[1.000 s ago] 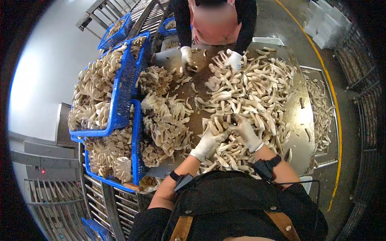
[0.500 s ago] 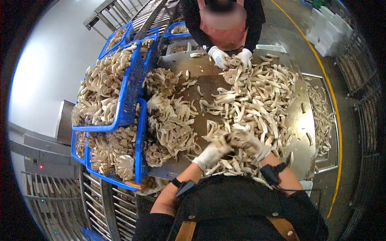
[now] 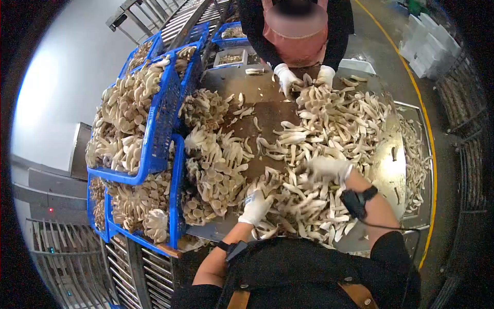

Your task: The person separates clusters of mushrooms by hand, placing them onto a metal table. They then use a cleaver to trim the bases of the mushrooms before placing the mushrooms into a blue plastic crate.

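My left hand [image 3: 256,206], in a white glove, is closed around a mushroom cluster [image 3: 268,184] at the near edge of the steel table [image 3: 257,100]. My right hand [image 3: 328,168], also gloved and motion-blurred, lies over the big pile of loose stemmed mushrooms [image 3: 329,134], a hand's width to the right of the cluster. Its fingers are too blurred to read. Whole uncut clusters [image 3: 216,159] are heaped just left of my left hand.
Across the table a co-worker's gloved hands [image 3: 303,80] hold another cluster. Blue crates [image 3: 159,121] full of mushrooms are stacked at the left, over a roller conveyor [image 3: 128,268]. A side tray [image 3: 414,154] with trimmed mushrooms is at the right; white boxes [image 3: 427,36] stand beyond.
My hands, together on one cluster half a second ago, have parted: the right swung out right over the pile, the left stayed low on the cluster. The co-worker picked up a new cluster.
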